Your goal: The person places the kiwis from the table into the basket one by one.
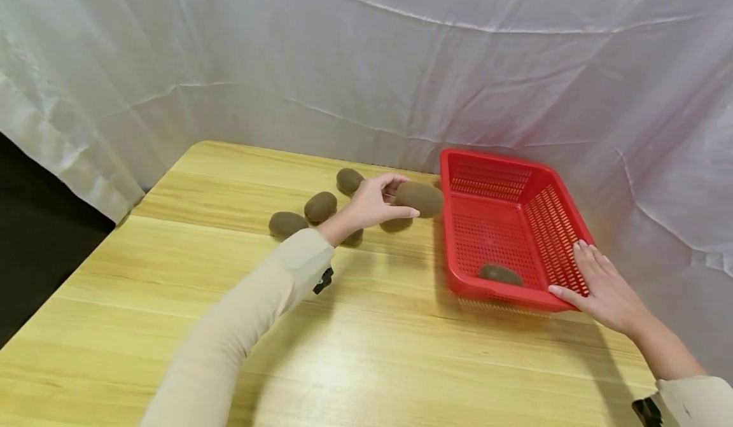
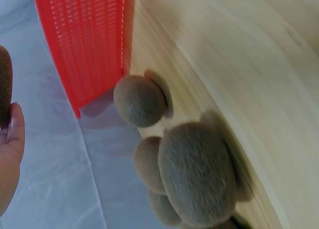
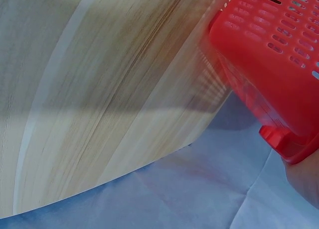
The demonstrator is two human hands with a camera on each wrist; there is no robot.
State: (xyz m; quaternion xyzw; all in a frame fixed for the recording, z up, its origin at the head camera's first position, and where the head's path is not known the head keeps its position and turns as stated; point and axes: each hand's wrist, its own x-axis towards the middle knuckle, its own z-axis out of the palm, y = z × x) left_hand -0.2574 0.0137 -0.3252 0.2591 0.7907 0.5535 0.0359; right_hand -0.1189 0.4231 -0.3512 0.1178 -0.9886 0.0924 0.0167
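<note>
My left hand (image 1: 375,203) holds a brown kiwi (image 1: 419,199) between thumb and fingers, above the table just left of the red basket (image 1: 448,236). In the left wrist view, part of that kiwi (image 2: 5,84) shows at the left edge. More kiwis (image 1: 321,207) lie on the table behind and beneath the left hand, some partly hidden by it. One kiwi (image 1: 501,274) lies inside the basket by its near wall. My right hand (image 1: 613,296) grips the basket's near right corner, thumb on the front rim and fingers over the right rim.
The wooden table (image 1: 355,331) ends at the back against a white cloth curtain (image 1: 343,64). A dark gap (image 1: 40,223) shows past the table's left edge. The basket has slotted walls and stands at the table's right side.
</note>
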